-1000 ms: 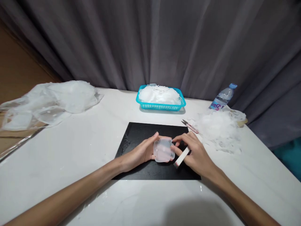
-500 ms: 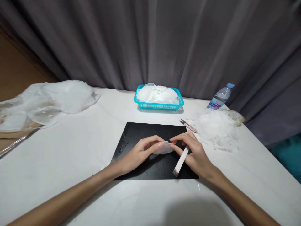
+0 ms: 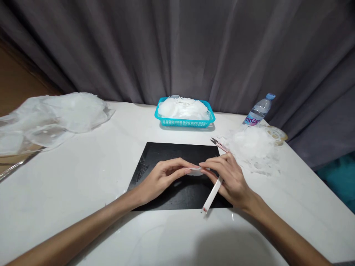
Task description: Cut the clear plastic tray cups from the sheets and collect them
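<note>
My left hand (image 3: 163, 179) and right hand (image 3: 230, 177) pinch a thin clear plastic piece (image 3: 195, 171) edge-on over the black mat (image 3: 166, 155), a white stick (image 3: 211, 194) tucked in my right; I'd steady both wrists; snips (image 3: 217, 144) at one o'clock

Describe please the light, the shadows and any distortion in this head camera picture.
Head view: soft, even light; a faint grey shadow lies on the white table at the bottom edge. Small glints sit beside the black mat. The wide lens bends the table edges. The translucent piece between the left hand and the right hand looks washed out.
</note>
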The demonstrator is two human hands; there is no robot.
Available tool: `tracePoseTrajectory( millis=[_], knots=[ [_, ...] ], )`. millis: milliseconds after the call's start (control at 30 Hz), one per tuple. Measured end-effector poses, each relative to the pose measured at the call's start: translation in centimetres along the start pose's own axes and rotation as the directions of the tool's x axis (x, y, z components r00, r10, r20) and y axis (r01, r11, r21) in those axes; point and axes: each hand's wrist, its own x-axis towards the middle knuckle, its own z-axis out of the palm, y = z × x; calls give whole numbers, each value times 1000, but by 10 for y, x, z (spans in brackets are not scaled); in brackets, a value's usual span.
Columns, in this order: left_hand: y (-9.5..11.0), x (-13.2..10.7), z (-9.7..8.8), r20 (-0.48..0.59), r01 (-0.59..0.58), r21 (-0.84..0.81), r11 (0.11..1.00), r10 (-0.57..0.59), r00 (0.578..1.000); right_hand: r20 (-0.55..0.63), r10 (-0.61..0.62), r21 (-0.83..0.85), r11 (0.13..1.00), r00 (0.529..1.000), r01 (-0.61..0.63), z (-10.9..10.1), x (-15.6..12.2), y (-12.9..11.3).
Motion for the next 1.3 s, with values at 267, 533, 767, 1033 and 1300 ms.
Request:
tracePoseTrajectory(
  millis=[267, 533, 767, 1033, 1300],
  knots=[
    [-10, -2, 4, -59, 81, -77, 994, -85, 995, 42, 119, 79, 989, 992, -122, 13, 0, -8],
    [-5, -3, 7, -24, 82, -163, 983, -87, 996, 96, 239, 208, 944, 966, -255, 9, 1, -4],
    [-2, -4, 4, -43, -1, -83, 997, -2, 999, 56, 66, 97, 993, 996, -71, -2, 4, -8],
    [-3, -4, 4, -34, -65, -88, 994, 62, 997, 66, 5, 36, 999, 998, -8, 0, -1, -8],
    [-1, -4, 4, -13, -61, -39, 997, 60, 998, 67, -15, 26, 1000, 998, 13, 1, -1, -6]
  ],
)
